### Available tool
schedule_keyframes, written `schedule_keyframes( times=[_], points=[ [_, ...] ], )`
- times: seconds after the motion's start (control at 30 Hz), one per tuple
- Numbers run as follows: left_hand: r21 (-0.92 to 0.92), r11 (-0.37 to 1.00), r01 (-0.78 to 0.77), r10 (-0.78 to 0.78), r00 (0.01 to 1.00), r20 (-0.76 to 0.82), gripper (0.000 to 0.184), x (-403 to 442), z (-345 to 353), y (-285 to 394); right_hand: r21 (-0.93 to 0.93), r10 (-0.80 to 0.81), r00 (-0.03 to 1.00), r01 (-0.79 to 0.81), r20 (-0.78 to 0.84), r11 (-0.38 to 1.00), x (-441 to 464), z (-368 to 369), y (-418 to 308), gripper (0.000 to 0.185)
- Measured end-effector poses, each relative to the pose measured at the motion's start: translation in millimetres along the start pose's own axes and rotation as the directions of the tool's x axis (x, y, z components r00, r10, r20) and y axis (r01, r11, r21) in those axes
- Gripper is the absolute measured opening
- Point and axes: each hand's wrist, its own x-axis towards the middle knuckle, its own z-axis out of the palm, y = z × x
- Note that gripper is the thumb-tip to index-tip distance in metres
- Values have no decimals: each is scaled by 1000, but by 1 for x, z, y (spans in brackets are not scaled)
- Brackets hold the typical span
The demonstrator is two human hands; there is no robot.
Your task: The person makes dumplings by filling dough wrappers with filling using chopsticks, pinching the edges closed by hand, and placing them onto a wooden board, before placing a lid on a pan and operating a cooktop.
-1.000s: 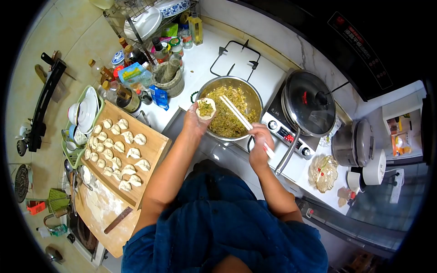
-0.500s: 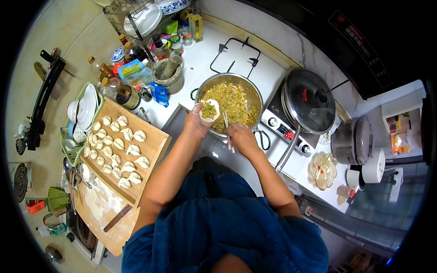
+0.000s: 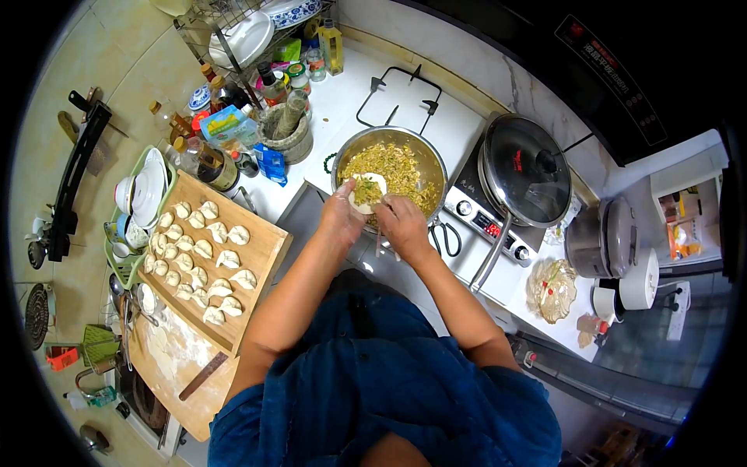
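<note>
My left hand (image 3: pixel 341 215) is closed around the edge of a round dumpling wrapper (image 3: pixel 377 181), which has a heap of chopped green-and-yellow filling (image 3: pixel 366 191) on it. Fingers of my right hand (image 3: pixel 405 226) meet the wrapper's right edge. Tucked in that hand is a pair of chopsticks (image 3: pixel 379 244), their ends pointing down toward my body. Both hands are over the near rim of a steel bowl (image 3: pixel 440 167) that holds more of the filling. Several folded dumplings (image 3: pixel 228 258) stand in rows on a wooden board (image 3: pixel 261 247) to my left.
A floured board (image 3: pixel 191 339) with a rolling pin (image 3: pixel 203 377) is at lower left. A lidded pan (image 3: pixel 525 167) sits on the cooktop at right, its handle pointing toward me. Scissors (image 3: pixel 446 238) lie beside the bowl. Bottles and a stone mortar (image 3: pixel 286 140) crowd the back left.
My right hand has moved left from the bowl's filling to the wrapper, and the chopstick tips have left the bowl. My left hand with the wrapper has shifted slightly right.
</note>
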Motion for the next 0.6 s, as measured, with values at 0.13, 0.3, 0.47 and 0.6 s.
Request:
schedule_keyframes(
  times=[0.13, 0.3, 0.47, 0.6],
  points=[
    [43, 999, 2, -3, 1000, 3, 33, -11, 5, 3, 40, 38, 998, -36, -53, 999, 8, -8, -6, 22],
    [136, 991, -20, 12, 998, 55, 29, -21, 13, 6, 181, 134, 979, -106, -155, 978, 19, -13, -11, 14],
    [314, 934, -174, 129, 979, 158, 28, -31, 18, 5, 293, 299, 942, -245, -156, 924, 28, -18, -17, 12],
    [369, 900, -233, 177, 968, 179, 27, -38, 24, 6, 302, 361, 926, -313, -115, 900, 36, -22, -21, 11]
  ],
)
